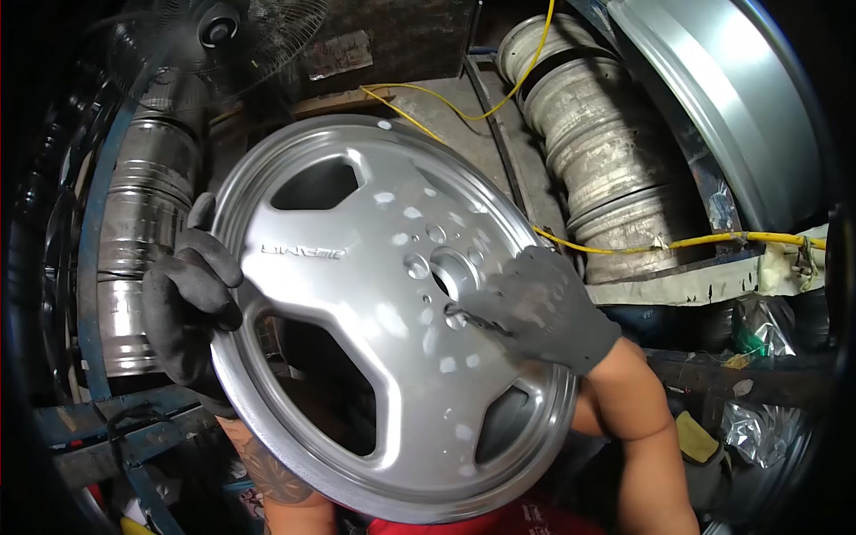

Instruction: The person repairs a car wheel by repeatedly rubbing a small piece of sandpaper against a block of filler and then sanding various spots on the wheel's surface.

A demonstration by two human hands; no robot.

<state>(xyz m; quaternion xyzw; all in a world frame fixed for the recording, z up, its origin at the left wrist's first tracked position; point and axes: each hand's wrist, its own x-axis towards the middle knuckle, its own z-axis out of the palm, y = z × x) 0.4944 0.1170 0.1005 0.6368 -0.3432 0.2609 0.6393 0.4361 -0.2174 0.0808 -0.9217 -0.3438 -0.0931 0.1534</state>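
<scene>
A silver-grey alloy wheel (357, 276) fills the middle of the view, tilted with its face toward me. Pale patches dot the spokes and the area round its hub, and raised lettering runs along one spoke. My left hand (192, 294), in a dark grey glove, is closed on the wheel's left edge. Over the hub, just right of the centre bore, is my right hand (544, 308), in a matching glove with its fingers bent. A thin dark tip (473, 318) projects from it to a lug hole; I cannot tell whether this is a tool.
Stacked bare wheel barrels stand at left (147, 232) and right (597, 143). A large silver rim (740, 98) is at upper right, a fan (218, 34) at upper left. A yellow hose (695, 241) crosses behind the wheel. Crumpled foil (758, 432) lies at lower right.
</scene>
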